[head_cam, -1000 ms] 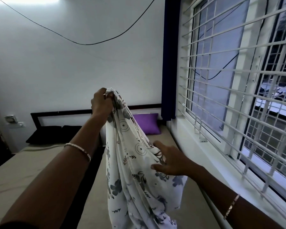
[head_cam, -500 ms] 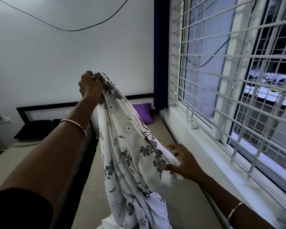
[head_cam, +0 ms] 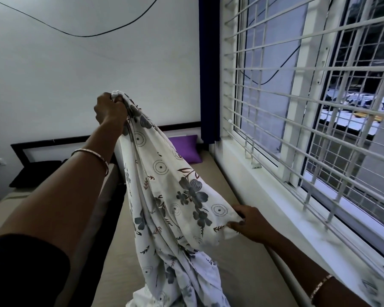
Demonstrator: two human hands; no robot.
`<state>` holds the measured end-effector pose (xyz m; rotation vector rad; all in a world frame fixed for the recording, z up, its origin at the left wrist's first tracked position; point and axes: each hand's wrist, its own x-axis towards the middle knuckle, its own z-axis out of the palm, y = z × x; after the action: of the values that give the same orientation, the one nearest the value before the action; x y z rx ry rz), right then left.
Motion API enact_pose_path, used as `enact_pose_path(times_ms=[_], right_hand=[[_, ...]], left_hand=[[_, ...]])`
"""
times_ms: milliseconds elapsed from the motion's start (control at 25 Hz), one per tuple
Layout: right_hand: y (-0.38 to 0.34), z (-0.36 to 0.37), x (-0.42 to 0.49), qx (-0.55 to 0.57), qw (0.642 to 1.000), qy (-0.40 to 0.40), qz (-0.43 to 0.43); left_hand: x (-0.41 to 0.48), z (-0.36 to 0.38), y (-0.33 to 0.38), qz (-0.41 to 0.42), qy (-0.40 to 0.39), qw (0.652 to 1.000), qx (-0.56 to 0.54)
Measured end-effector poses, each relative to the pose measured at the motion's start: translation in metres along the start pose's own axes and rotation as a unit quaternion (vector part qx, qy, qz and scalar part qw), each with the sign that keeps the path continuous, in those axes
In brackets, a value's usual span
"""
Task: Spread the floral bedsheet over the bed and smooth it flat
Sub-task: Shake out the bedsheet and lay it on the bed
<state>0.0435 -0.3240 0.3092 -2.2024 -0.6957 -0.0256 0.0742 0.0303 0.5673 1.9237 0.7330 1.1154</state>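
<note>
Below, we see the beige bed [head_cam: 242,273] running beside the barred window [head_cam: 308,129], and over it the floral bedsheet [head_cam: 164,196] hangs bunched. Our left hand [head_cam: 110,110], raised high, keeps a fist-tight grip on its top; our right hand [head_cam: 251,224] pinches a lower edge.

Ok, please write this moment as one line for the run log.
left hand: grips floral bedsheet top, raised | right hand: pinches its edge, low | floral bedsheet: bunched, hanging over bed | spread: not yet
</note>
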Motion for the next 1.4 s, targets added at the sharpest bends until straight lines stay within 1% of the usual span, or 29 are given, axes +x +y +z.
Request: enact_pose_path(times_ms=[80,120,200,240,280,320,360,400,480,560,600,640,680,720,760,800,880,960,1160,1400], right_hand=[[0.006,-0.013,0.006,-0.063,0.998,0.016,0.01],[0.007,-0.021,0.009,-0.082,0.996,0.006,0.015],[0.008,-0.039,0.013,-0.138,0.989,-0.047,0.024],[0.006,-0.047,0.015,-0.198,0.976,-0.086,0.03],[0.004,-0.053,0.016,-0.267,0.955,-0.126,0.036],[0.003,-0.059,0.018,-0.318,0.934,-0.154,0.046],[0.002,-0.063,0.019,-0.344,0.922,-0.165,0.057],[0.003,-0.068,0.021,-0.366,0.914,-0.162,0.062],[0.009,-0.081,0.028,-0.402,0.904,-0.129,0.069],[0.015,-0.099,0.039,-0.43,0.897,-0.073,0.074],[0.017,-0.108,0.044,-0.435,0.897,-0.03,0.075],[0.017,-0.118,0.051,-0.424,0.903,0.019,0.071],[0.015,-0.128,0.057,-0.389,0.917,0.064,0.058],[0.011,-0.138,0.062,-0.338,0.935,0.097,0.041],[0.007,-0.147,0.066,-0.284,0.953,0.107,0.023],[0.001,-0.155,0.068,-0.25,0.963,0.097,-0.003],[-0.007,-0.164,0.071,-0.23,0.97,0.071,-0.047],[-0.011,-0.163,0.073,-0.218,0.972,0.058,-0.06],[-0.014,-0.151,0.071,-0.187,0.975,0.062,-0.106],[-0.008,-0.134,0.065,-0.153,0.982,0.012,-0.112]], left_hand=[[0.003,0.001,-0.004,-0.005,-0.001,1.0,0.005],[0.004,0.001,-0.007,-0.006,-0.003,1.0,0.008],[0.008,0.001,-0.012,-0.007,-0.006,1.0,0.013],[0.009,0.001,-0.015,-0.009,-0.007,1.0,0.014],[0.011,0.001,-0.017,-0.011,-0.01,1.0,0.018],[0.012,0.0,-0.018,-0.012,-0.014,1.0,0.025],[0.013,0.0,-0.02,-0.012,-0.02,0.999,0.029],[0.013,0.0,-0.021,-0.011,-0.028,0.999,0.028],[0.013,-0.001,-0.024,-0.002,-0.046,0.999,0.025],[0.015,-0.003,-0.028,-0.003,-0.062,0.998,0.003],[0.017,-0.005,-0.03,-0.012,-0.067,0.998,-0.012],[0.02,-0.007,-0.033,-0.021,-0.068,0.997,-0.027],[0.023,-0.01,-0.035,-0.033,-0.069,0.996,-0.039],[0.028,-0.013,-0.037,-0.043,-0.067,0.996,-0.048],[0.031,-0.016,-0.038,-0.053,-0.063,0.995,-0.055],[0.033,-0.018,-0.04,-0.06,-0.059,0.995,-0.061],[0.039,-0.022,-0.046,-0.065,-0.051,0.995,-0.06],[0.043,-0.023,-0.053,-0.07,-0.043,0.995,-0.052],[0.049,-0.03,-0.066,-0.103,-0.024,0.993,-0.044],[0.05,-0.037,-0.075,-0.114,-0.031,0.992,-0.044]])
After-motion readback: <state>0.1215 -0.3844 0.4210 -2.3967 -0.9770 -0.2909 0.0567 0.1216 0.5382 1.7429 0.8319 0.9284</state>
